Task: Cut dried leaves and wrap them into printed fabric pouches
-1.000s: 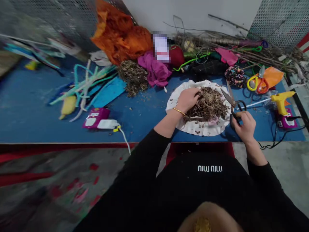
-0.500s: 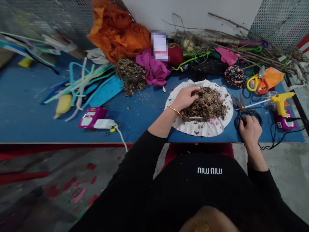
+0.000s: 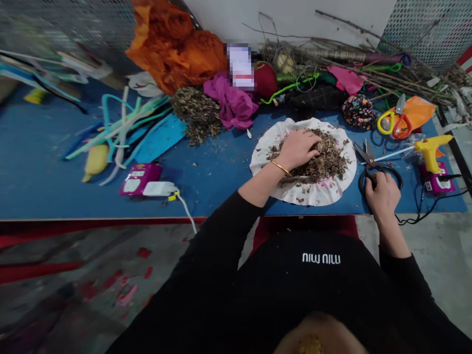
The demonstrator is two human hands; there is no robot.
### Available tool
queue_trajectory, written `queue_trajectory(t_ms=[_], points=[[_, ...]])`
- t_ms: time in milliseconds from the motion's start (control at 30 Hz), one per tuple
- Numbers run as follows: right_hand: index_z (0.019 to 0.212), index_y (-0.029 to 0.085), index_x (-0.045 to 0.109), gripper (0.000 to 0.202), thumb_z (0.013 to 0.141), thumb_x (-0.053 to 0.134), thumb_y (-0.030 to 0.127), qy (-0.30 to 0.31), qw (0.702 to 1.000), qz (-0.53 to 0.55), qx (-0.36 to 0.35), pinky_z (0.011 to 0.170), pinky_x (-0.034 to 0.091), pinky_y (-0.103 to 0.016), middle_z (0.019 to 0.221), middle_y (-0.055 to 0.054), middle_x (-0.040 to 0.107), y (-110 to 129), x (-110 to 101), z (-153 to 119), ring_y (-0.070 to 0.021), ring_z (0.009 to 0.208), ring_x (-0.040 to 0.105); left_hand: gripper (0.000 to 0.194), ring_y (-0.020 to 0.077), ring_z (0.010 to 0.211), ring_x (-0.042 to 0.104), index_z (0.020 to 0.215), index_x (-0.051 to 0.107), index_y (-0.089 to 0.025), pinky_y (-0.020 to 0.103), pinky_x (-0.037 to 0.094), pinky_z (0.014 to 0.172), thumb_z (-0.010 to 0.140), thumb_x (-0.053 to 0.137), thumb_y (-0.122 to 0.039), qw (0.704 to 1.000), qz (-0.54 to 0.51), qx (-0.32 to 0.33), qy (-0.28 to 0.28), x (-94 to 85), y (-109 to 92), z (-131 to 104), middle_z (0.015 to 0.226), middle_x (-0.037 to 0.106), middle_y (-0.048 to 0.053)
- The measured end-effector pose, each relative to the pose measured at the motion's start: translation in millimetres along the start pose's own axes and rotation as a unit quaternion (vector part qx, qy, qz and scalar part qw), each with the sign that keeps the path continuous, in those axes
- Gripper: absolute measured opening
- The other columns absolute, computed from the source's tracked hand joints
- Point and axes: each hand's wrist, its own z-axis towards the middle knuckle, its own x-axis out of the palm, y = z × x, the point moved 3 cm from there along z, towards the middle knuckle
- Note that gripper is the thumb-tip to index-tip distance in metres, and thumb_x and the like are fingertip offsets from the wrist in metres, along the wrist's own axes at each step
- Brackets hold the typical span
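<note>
My left hand [image 3: 299, 148] lies over a loose pile of dry brown plant shreds [image 3: 328, 162], its fingers apart and slightly bent, the tips partly sunk in the pile. The pile sits on a round white cloth [image 3: 263, 162] with a wavy edge. To the right, my right hand [image 3: 383, 194] is closed on a handle loop of black-handled scissors [image 3: 368, 156], which lie on the blue table with the blades apart and pointing away. A gold bangle circles my left wrist.
Several things line the table's back: orange fabric [image 3: 177, 49], a brown clump [image 3: 195, 113], purple cloth [image 3: 236, 103] and sticks [image 3: 391, 78]. At right are a yellow glue gun [image 3: 430, 152] and red-and-yellow scissors [image 3: 396, 120]. A purple power block [image 3: 138, 178] lies left.
My left hand has moved right across the pile, showing scattered shreds on the cloth's left part. My right hand has stayed at the scissors. The view has shifted slightly.
</note>
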Motion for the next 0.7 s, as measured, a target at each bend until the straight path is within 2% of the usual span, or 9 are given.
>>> queue_trajectory(t_ms=[100,267,433,567,700], points=[[0.094,0.018,0.065,0.021,0.093,0.052,0.035,-0.001,1.000,0.008,-0.003,0.070,0.032,-0.034,0.091,-0.011,0.063,0,0,0,-0.0233,0.081,0.051,0.039,0.0356,0.122,0.061,0.127,0.067,-0.013,0.049,0.047,0.106,0.097,0.062,-0.037,1.000,0.008,-0.023,-0.003,-2.1,0,2,0.126,0.071,0.018],[0.092,0.019,0.064,0.022,0.093,0.051,0.036,0.004,1.000,0.010,0.005,0.069,0.031,-0.034,0.090,-0.011,0.061,0,0,1,-0.0233,0.081,0.050,0.042,0.0373,0.120,0.062,0.132,0.059,-0.007,0.051,0.046,0.107,0.096,0.058,-0.030,0.999,0.008,-0.037,-0.002,-7.4,-4,-2,0.122,0.069,0.021],[0.094,0.019,0.064,0.021,0.093,0.052,0.035,0.012,1.000,0.012,0.006,0.070,0.032,-0.034,0.091,-0.010,0.061,0,0,1,-0.0228,0.081,0.049,0.053,0.0347,0.134,0.054,0.150,0.047,-0.015,0.049,0.040,0.117,0.098,0.054,-0.027,0.996,-0.059,0.011,-0.063,-15.2,0,-4,0.142,0.060,0.018],[0.093,0.019,0.064,0.019,0.092,0.053,0.034,0.004,1.000,0.014,0.003,0.070,0.031,-0.034,0.089,-0.010,0.060,0,0,1,-0.0224,0.079,0.048,0.040,0.0332,0.131,0.057,0.140,0.055,-0.021,0.047,0.046,0.113,0.101,0.052,-0.026,0.990,-0.117,0.001,-0.081,-13.2,10,-5,0.139,0.058,0.016],[0.094,0.018,0.064,0.020,0.093,0.053,0.035,0.002,1.000,0.008,-0.001,0.069,0.030,-0.034,0.091,-0.011,0.062,0,1,1,-0.0224,0.079,0.049,0.033,0.0334,0.130,0.058,0.132,0.059,-0.021,0.046,0.047,0.112,0.100,0.049,-0.023,0.988,-0.130,-0.025,-0.084,-5.1,12,-3,0.136,0.059,0.016]])
